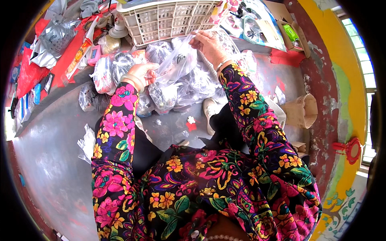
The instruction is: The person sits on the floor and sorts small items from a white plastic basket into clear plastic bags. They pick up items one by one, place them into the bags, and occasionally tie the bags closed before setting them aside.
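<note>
A clear plastic bag [178, 61] is stretched between my two hands, above a heap of filled bags. My left hand [140, 74], with a pale bracelet at the wrist, pinches the bag's near left edge between thumb and fingers. Farther away and to the right, my right hand [210, 46] grips the bag's upper end, its fingers closed. The bag looks thin and mostly see-through; whether anything lies inside I cannot tell. Below it are several knotted clear bags [164, 95] with dark and coloured contents that I cannot make out.
A cream plastic crate [169, 20] stands behind the heap. At the left, red sheeting [34, 72] carries assorted packages. A cardboard box [295, 38] holds a green packet [290, 32]. Nearer on the right stands a brown paper container [302, 111]. White scrap plastic [87, 142] lies on the grey floor.
</note>
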Tool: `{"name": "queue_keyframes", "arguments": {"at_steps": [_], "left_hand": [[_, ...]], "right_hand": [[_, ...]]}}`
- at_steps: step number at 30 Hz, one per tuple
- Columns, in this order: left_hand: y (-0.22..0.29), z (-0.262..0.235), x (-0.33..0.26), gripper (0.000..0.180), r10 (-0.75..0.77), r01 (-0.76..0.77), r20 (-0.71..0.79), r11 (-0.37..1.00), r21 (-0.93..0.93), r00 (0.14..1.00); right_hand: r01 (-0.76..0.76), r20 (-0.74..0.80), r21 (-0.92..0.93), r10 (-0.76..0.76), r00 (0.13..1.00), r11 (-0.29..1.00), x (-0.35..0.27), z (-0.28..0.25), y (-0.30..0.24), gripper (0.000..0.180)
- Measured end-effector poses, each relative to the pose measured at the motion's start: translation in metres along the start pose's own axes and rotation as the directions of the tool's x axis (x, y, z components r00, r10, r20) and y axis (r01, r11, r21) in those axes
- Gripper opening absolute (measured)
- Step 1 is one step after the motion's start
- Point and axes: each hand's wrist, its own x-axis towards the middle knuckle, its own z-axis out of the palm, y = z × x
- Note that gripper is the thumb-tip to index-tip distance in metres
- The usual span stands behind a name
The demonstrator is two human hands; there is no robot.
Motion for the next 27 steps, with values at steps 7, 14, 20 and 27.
{"name": "queue_keyframes", "arguments": {"at_steps": [7, 14, 20, 27], "left_hand": [[0.000, 0.011, 0.007, 0.015, -0.006, 0.017, 0.087, 0.992, -0.122, 0.996], [0.005, 0.016, 0.013, 0.019, 0.148, -0.147, -0.023, 0.935, -0.323, 0.989], [0.011, 0.041, 0.009, 0.017, 0.170, -0.148, 0.022, 0.908, -0.392, 0.985], [0.013, 0.006, 0.002, 0.017, 0.256, -0.318, -0.203, 0.861, -0.397, 0.945]], "right_hand": [[-0.066, -0.145, -0.069, 0.055, 0.988, 0.995, -0.010, -0.012, 0.002, 0.018], [-0.413, -0.438, -0.897, 0.206, 0.875, -0.156, -0.045, -0.064, 0.098, 0.037], [-0.845, -0.833, -0.510, 0.153, 0.532, 0.162, -0.105, -0.135, 0.212, 0.054], [-0.446, -0.613, 0.481, 0.654, 0.443, 0.754, -0.089, -0.054, 0.170, 0.028]]}}
